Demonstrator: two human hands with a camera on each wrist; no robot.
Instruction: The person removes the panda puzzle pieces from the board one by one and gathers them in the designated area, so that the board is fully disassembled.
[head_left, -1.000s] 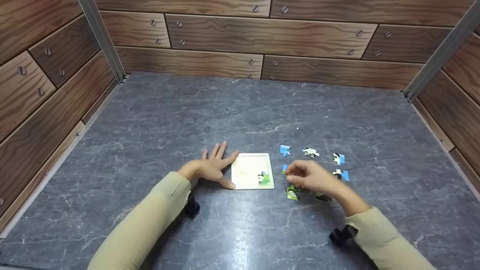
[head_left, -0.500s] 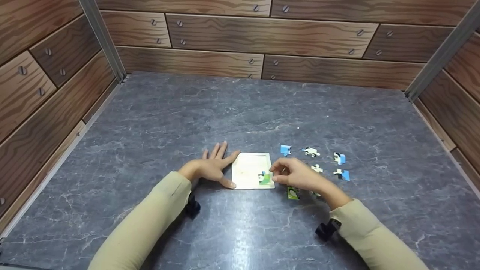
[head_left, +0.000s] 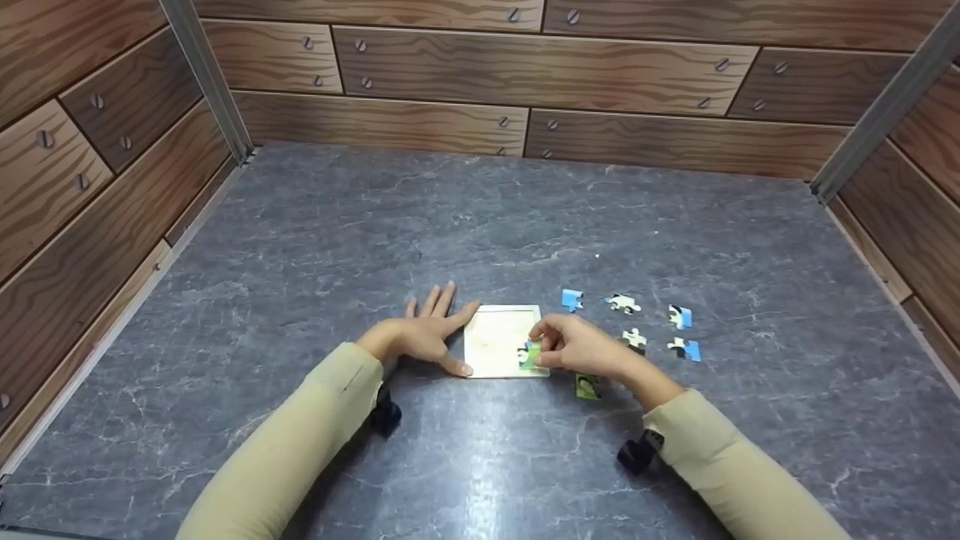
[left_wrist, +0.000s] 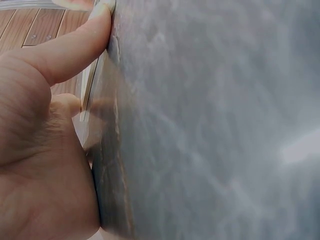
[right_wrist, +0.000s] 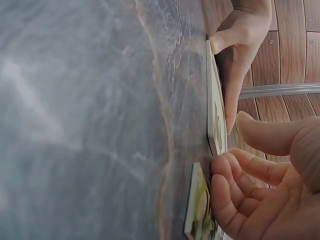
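A square light-wood puzzle tray lies flat in the head view, with a green and white piece in its lower right corner. My left hand is spread beside the tray, thumb and index finger touching its left edge. Over the tray's right side, my right hand pinches a puzzle piece, mostly hidden by the fingers. In the right wrist view its other fingers are curled, close to a green puzzle piece lying on the table.
Right of the tray lie several loose pieces: a blue piece, a white piece, two blue and white pieces and a green piece. Wood-patterned walls surround the grey marbled table.
My right hand has moved left from among the loose pieces to over the tray's right side, its fingers staying in a pinch. The left hand stays in place.
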